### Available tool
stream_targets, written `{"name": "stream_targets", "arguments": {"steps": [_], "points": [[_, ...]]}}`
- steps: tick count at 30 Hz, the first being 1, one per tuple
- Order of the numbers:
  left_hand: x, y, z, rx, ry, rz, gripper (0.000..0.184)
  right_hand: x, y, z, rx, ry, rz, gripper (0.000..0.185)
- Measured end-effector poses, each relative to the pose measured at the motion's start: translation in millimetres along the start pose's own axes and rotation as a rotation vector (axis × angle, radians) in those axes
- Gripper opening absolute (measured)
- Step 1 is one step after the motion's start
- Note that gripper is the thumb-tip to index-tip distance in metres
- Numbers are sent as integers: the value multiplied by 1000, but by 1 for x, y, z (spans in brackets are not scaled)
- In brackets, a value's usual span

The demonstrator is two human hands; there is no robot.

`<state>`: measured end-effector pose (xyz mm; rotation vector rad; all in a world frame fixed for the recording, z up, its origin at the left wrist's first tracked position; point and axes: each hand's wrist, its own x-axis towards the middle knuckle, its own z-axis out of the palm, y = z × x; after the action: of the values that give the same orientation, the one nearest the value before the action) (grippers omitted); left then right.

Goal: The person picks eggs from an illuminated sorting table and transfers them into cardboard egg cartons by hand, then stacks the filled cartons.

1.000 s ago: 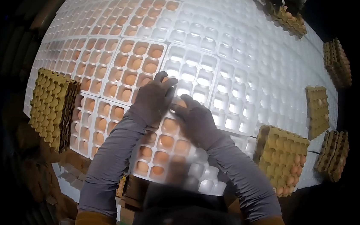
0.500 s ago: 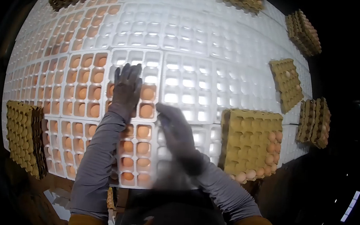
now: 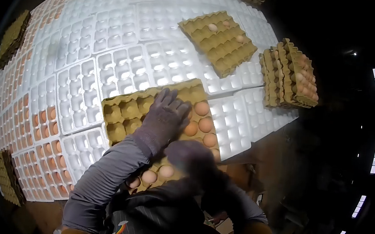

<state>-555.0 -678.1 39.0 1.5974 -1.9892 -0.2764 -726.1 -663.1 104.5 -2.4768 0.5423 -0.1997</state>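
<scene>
Eggs (image 3: 205,124) are lining the brown tray (image 3: 193,91) along right and near edges | left hand (image 3: 164,117) is lying over it, fingers stretching forward, grip hidden | right hand (image 3: 192,158) is showing blurred alongside, finger state impossible to tell

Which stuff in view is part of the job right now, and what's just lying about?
In the job, likely: left hand, right hand, brown egg tray by the hands, its eggs, white trays beside it.

Just lying about for now, it seems: farther brown tray, brown stack at right, brown stack at lower left.
</scene>
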Motion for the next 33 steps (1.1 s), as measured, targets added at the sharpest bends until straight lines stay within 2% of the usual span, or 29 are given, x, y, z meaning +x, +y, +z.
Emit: {"name": "stream_targets", "arguments": {"steps": [1,2,3,4,5,6,8,10,11,14,15,16,18,19,21,22,23,24,26,27,28,30,32,33], "points": [[6,4,14,61,-17,-17,35,-12,35,-6,-238,156,-41,23],[10,8,23,122,-36,-33,34,-12,59,-28,-171,324,-95,23],[12,11,24,112,-48,-56,34,-10,78,-43,-68,332,5,29],[12,11,19,100,-60,-78,33,-7,106,-47,-4,305,69,24],[12,9,12,-55,-87,-138,37,3,129,-50,-178,291,-119,26],[16,21,-20,-222,-165,-236,40,12,146,-52,-247,225,-147,30],[6,18,-33,-982,-68,-634,40,24,161,-46,-332,141,-217,32],[0,19,-50,-1431,157,-786,39,25,162,-53,-71,104,-76,31],[-1,23,-48,-1596,327,-980,39,25,161,-60,55,81,-3,30],[27,63,-72,-1150,-176,-1253,38,22,166,-90,892,90,201,28],[5,44,-22,-608,-188,-676,36,22,155,-97,733,-33,229,24],[8,65,-14,-245,-222,-582,39,22,143,-94,389,-186,220,25],[6,72,4,81,-257,-414,45,17,124,-80,-344,-438,78,30],[5,70,3,-72,-279,-516,45,10,127,-69,-471,-320,-85,35],[5,60,-14,-382,-316,-715,47,10,133,-84,-248,-338,60,36],[3,60,-30,-784,-240,-908,39,12,136,-93,-134,-347,134,37],[0,62,-47,-1047,-235,-1001,34,6,153,-100,248,-274,208,39],[-4,65,-56,-1314,-224,-1085,30,6,152,-120,718,-451,586,42],[-20,58,-26,-668,-134,-363,24,-14,154,-116,1390,-227,534,38],[-14,84,-33,-389,-279,-422,24,-23,148,-115,1401,-251,474,39],[-16,98,-19,-71,-361,-381,24,-29,143,-115,1412,-277,412,40],[-25,114,17,417,-401,-295,26,-28,135,-98,422,-329,-28,38],[-4,123,-6,296,-521,-357,28,-36,110,-83,-248,-375,-23,39],[2,124,-16,239,-579,-388,28,-44,113,-67,-452,-291,-88,44]]}}
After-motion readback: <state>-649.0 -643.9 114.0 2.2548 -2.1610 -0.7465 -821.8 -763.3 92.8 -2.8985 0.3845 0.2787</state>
